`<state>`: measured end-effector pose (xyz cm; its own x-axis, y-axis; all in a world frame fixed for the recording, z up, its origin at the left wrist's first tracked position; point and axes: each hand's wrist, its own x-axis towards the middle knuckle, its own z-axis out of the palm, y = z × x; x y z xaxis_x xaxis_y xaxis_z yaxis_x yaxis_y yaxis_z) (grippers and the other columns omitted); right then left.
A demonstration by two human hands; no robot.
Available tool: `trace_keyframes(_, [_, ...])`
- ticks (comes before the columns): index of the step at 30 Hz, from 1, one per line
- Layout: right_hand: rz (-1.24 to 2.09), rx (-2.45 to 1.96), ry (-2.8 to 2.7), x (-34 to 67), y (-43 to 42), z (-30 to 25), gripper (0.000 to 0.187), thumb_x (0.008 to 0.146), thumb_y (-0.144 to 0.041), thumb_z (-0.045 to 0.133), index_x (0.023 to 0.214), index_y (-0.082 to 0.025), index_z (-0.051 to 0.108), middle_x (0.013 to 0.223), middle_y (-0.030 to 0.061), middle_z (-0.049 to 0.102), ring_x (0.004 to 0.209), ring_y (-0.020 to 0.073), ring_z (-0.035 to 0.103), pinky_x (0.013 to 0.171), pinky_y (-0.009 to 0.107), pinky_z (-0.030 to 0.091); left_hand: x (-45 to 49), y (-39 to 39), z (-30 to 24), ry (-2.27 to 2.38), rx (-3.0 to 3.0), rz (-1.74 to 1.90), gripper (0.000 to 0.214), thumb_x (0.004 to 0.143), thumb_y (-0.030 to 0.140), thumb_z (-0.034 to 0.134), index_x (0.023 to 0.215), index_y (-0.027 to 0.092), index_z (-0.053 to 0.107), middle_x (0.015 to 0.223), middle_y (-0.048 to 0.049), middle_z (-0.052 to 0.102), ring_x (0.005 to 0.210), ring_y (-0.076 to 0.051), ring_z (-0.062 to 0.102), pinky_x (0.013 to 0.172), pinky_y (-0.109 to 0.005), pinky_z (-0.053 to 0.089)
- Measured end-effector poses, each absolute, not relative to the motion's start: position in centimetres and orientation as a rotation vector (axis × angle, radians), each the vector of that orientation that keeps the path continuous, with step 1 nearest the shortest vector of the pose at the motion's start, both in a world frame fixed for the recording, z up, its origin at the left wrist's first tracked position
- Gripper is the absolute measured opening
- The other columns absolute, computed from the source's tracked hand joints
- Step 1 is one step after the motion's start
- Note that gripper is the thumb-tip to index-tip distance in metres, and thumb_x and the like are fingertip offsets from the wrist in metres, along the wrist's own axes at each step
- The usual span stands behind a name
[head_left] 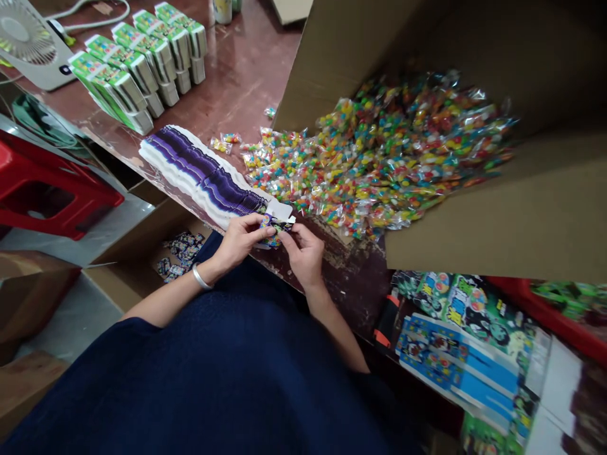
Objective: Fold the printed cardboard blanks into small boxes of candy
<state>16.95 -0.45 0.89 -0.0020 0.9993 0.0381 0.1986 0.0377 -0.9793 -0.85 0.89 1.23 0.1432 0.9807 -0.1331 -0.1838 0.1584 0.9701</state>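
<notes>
Carton (281, 224), small and printed: pinching it with fingertips of left hand (237, 243) and right hand (306, 256), clamping from both sides over edge of table (256, 69), at near end of purple carton blanks (203, 174), just beside candy packets (351, 167). Maybe creasing white flap (279, 210) if pressing too hard; possibly dropping carton onto navy garment (265, 354) if loosening both pinches. Also risking slumping blanks by brushing them with left knuckles. Losing most carton faces behind fingers; not seeing whether anything is inside. Not managing to read print. Losing far packets in shadow of big cardboard box (512, 215), cutting off fan (23, 38) at left.
</notes>
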Motion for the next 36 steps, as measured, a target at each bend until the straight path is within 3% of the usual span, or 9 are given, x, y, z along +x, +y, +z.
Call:
trace_keyframes(3, [0.942,-1.378,-1.367,16.2,-0.6,0.3,0.028,0.095,-0.051,0.069,0.100,-0.025,0.077,0.091,0.0023,0.078,0.081,0.0202,0.071,0.083,0.036,0.060,-0.1,0.3,0.6,1.167,1.072,1.254,0.045,0.079,0.041,0.088,0.115,0.021,0.069,0.085,0.0009,0.067,0.071,-0.012,0.064,0.070,-0.026,0.060])
trace_keyframes(5, [0.919,-1.367,-1.321,15.9,-0.5,0.0,0.032,0.094,-0.049,0.070,0.117,-0.027,0.075,0.095,0.0024,0.077,0.084,0.0200,0.072,0.082,0.034,0.060,0.2,0.1,0.2,1.198,1.102,1.330,0.064,0.078,0.037,0.089,0.134,0.027,0.062,0.095,0.0004,0.065,0.072,-0.012,0.064,0.072,-0.027,0.061])
trace_keyframes(7, [0.918,-1.334,-1.293,15.7,-0.4,-0.2,0.043,0.092,-0.047,0.071,0.131,-0.030,0.069,0.099,0.0021,0.075,0.083,0.0185,0.071,0.079,0.033,0.060,0.0,0.0,0.0,1.161,1.143,1.306,0.065,0.081,0.036,0.086,0.141,0.028,0.060,0.103,-0.0013,0.065,0.074,-0.012,0.064,0.072,-0.027,0.061])
trace_keyframes(9, [0.918,-1.311,-1.287,15.6,-0.3,-0.4,0.045,0.091,-0.048,0.073,0.132,-0.030,0.068,0.097,0.0014,0.073,0.079,0.0170,0.068,0.076,0.031,0.059,-0.5,0.2,0.1,1.096,1.194,1.221,0.059,0.085,0.035,0.081,0.140,0.027,0.062,0.105,-0.0024,0.065,0.071,-0.010,0.062,0.067,-0.025,0.059])
trace_keyframes(15, [0.932,-1.306,-1.277,15.7,-0.5,-0.7,0.029,0.093,-0.052,0.069,0.107,-0.027,0.067,0.088,0.0002,0.070,0.074,0.0167,0.065,0.072,0.030,0.056,-2.1,1.2,0.8,0.961,1.263,0.936,0.046,0.085,0.031,0.083,0.128,0.024,0.067,0.096,-0.0007,0.064,0.060,-0.007,0.055,0.050,-0.019,0.046])
trace_keyframes(22, [0.974,-1.209,-1.257,15.9,0.3,-0.7,0.027,0.092,-0.049,0.073,0.090,-0.024,0.063,0.114,0.0071,0.074,0.103,0.0220,0.072,0.095,0.038,0.057,-1.4,0.9,0.4,0.912,1.092,0.961,0.041,0.082,0.028,0.085,0.115,0.021,0.062,0.109,-0.0038,0.066,0.061,-0.005,0.060,0.054,-0.019,0.051])
trace_keyframes(25, [1.029,-1.132,-1.144,15.8,0.8,-0.4,0.029,0.088,-0.046,0.079,0.098,-0.026,0.061,0.100,0.0021,0.075,0.091,0.0188,0.073,0.088,0.035,0.059,-1.0,0.7,0.7,0.917,1.011,1.047,0.047,0.077,0.025,0.088,0.111,0.022,0.055,0.105,-0.0010,0.065,0.060,-0.005,0.062,0.055,-0.018,0.053])
trace_keyframes(28, [1.079,-1.061,-1.174,15.9,1.3,0.4,0.026,0.088,-0.044,0.081,0.091,-0.026,0.063,0.086,-0.0016,0.072,0.080,0.0153,0.069,0.080,0.030,0.057,-1.1,0.6,1.1,0.936,1.009,1.043,0.051,0.076,0.022,0.088,0.112,0.023,0.052,0.102,0.0000,0.066,0.060,-0.005,0.064,0.055,-0.018,0.054])
trace_keyframes(36, [1.360,-1.186,-1.290,17.9,3.0,1.9,0.025,0.079,-0.044,0.087,0.081,-0.023,0.074,0.079,-0.0011,0.073,0.073,0.0158,0.065,0.071,0.030,0.055,-1.8,0.4,1.5,1.001,1.235,1.056,0.044,0.079,0.021,0.084,0.116,0.021,0.060,0.108,-0.0033,0.068,0.072,-0.008,0.063,0.062,-0.019,0.058])
